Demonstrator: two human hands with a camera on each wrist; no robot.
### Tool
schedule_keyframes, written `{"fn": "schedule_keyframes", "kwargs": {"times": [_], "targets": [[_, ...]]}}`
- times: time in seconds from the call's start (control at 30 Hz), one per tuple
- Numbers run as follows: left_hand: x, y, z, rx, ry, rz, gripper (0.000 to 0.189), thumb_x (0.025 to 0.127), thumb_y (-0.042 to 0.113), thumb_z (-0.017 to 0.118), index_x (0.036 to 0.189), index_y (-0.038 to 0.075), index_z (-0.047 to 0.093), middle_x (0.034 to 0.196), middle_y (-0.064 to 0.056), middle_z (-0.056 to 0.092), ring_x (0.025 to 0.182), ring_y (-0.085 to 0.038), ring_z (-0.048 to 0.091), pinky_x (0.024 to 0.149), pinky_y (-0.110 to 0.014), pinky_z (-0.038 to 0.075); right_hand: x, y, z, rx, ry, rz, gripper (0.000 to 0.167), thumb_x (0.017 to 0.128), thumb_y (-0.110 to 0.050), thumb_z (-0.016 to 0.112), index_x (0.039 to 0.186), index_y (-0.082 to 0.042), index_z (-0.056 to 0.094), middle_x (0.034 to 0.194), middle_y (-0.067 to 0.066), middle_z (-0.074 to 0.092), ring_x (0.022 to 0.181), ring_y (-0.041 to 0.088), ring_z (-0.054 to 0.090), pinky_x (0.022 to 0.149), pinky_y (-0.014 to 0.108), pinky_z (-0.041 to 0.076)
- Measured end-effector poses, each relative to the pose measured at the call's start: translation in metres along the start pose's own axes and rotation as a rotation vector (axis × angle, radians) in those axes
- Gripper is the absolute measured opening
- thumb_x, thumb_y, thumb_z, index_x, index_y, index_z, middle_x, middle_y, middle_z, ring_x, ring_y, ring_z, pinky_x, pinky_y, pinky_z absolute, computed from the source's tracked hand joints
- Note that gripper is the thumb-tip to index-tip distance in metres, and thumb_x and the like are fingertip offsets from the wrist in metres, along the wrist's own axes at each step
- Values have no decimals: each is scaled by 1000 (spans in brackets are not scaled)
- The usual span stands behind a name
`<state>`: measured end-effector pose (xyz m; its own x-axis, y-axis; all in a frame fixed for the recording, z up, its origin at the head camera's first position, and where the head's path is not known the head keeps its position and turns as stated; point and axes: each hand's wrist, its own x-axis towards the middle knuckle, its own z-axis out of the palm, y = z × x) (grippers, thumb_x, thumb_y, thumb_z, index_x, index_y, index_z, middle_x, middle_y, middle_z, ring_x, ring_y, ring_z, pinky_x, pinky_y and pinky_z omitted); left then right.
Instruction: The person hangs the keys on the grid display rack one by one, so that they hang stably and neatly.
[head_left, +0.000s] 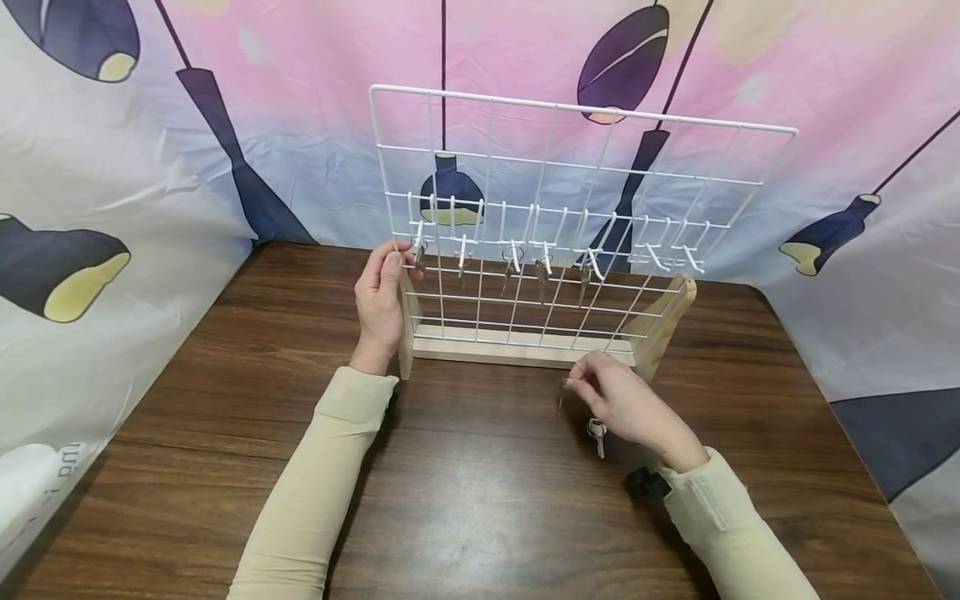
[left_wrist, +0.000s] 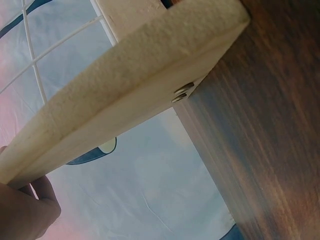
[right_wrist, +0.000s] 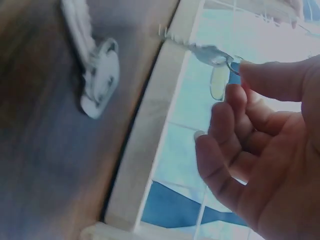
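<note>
A white wire grid rack (head_left: 585, 109) on a wooden stand is upright on the table. My left hand (head_left: 381, 304) holds the stand's left side post (left_wrist: 125, 85) near its upper end, thumb in front. In front of the base, my right hand (head_left: 618, 400) pinches a key (right_wrist: 210, 55) by its small ring between thumb and fingertips, so the key dangles above the table. A second key (head_left: 597, 437) with a ring lies on the table just below that hand. Several keys (head_left: 542, 283) hang from white hooks across the grid; the two rightmost hooks (head_left: 656, 258) carry none.
The brown wood-grain table (head_left: 465, 500) reaches to a printed curtain (head_left: 315, 125) behind and at both sides. A wooden base bar (head_left: 517, 354) joins the stand's side posts, and the right post (head_left: 667, 325) stands close beyond my right hand.
</note>
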<state>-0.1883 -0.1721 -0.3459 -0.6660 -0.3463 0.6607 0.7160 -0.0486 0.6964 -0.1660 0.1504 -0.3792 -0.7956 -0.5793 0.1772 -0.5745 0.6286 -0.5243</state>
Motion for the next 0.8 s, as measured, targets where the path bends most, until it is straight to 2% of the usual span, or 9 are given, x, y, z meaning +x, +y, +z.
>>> {"fn": "schedule_keyframes", "kwargs": {"times": [0.13,0.23,0.37,0.53,0.67,0.8], "targets": [[0,-9,-3,-10,5,-1,24,101,-6,36,110,-23,50,90,-8,59,78,-15,60,73,-26,55,0,0,-9,32,79,-13,7,94,-10,65,89,-12,60,81,-2,55,68,11,50,58,26,44],[1,-16,-7,-7,9,-2,25,102,-2,38,110,-20,53,91,-3,60,79,-19,60,73,-28,55,-2,0,-14,51,124,-11,5,96,-12,62,92,-12,59,83,-2,55,69,11,50,59,26,45],[1,-20,-9,-2,6,8,27,103,3,41,111,-18,54,92,-5,60,80,-24,59,74,-30,56,-3,-1,-19,80,201,-16,5,97,-14,61,94,-10,59,84,-3,56,71,12,51,60,27,47],[1,-21,-9,5,-8,29,30,103,7,42,111,-20,54,92,-8,60,79,-27,59,73,-29,56,-1,-1,-22,119,334,-22,7,96,-13,62,95,-7,60,84,0,57,74,12,53,61,20,47],[1,-22,-10,10,-18,34,33,104,11,43,111,-20,52,93,-9,60,79,-26,59,74,-29,56,0,-2,-26,184,460,17,9,96,-13,62,95,-5,60,88,1,58,75,13,54,60,16,46],[1,-21,-10,16,-17,32,34,104,13,44,112,-19,53,93,-22,57,79,-26,59,74,-29,56,1,-4,-31,270,603,21,10,96,-10,62,97,0,59,90,3,59,77,12,54,64,16,44]]}}
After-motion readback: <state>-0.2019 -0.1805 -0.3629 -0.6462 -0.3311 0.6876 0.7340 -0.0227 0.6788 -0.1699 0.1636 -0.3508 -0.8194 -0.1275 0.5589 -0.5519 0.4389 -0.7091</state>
